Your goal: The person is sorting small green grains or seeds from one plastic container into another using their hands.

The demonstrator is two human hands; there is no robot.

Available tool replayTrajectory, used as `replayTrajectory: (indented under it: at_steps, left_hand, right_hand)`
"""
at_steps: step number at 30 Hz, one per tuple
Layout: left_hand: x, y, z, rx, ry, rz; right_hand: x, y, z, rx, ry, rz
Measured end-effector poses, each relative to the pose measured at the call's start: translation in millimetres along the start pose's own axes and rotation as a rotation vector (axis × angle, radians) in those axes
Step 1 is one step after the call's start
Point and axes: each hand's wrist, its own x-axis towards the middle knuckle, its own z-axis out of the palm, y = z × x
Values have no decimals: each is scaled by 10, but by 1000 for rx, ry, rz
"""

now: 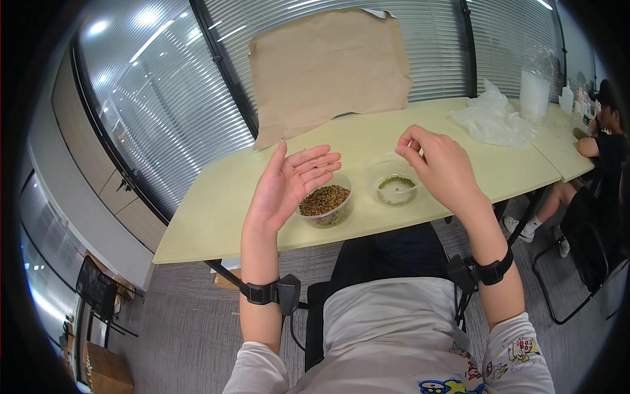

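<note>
My left hand [283, 184] is held palm up with its fingers stretched out, over the left edge of a clear round tub. A few tiny specks, perhaps beans, seem to lie on its fingers. Mixed red-brown and green beans [323, 200] fill much of that tub [326, 223]. Thumb and forefinger of my right hand [438, 159] are pinched together above a second clear tub [380, 172]; whatever is between them is too small to make out. Some green beans [398, 182] lie along one side of this tub's bottom.
Both tubs stand near the front edge of a pale yellow table [216, 203]. Brown paper [328, 65] leans at the back. A crumpled plastic bag [493, 118] and a stack of clear containers [535, 95] are at the far right. Another person [607, 144] sits beyond the right end.
</note>
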Motion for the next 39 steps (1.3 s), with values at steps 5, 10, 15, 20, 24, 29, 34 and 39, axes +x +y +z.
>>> replayTrajectory:
  at_steps: [5,10,15,20,24,29,34,39]
  left_hand:
    - [-4,-12,15,43,1,-9]
    - [2,-19,67,109,17,-12]
    - [-17,-12,67,244,-1,9]
    - [-15,-13,123,297,-11,-1]
    - [-20,-45,114,324,-13,0]
    - [20,-145,177,376,10,35]
    - [70,-271,243,398,33,71]
    - [192,-574,282,552,-12,162]
  right_hand:
    - [9,156,106,-68,-32,46]
    - [-89,265,182,-142,-144,-73]
    - [-110,167,116,-128,-150,-143]
    - [-137,128,56,-93,-194,-160]
    - [-141,76,23,-62,-184,-165]
    - [-137,47,4,-56,-200,-156]
    - [-115,17,2,24,-221,-167]
    - [-117,-27,-50,21,-237,-135]
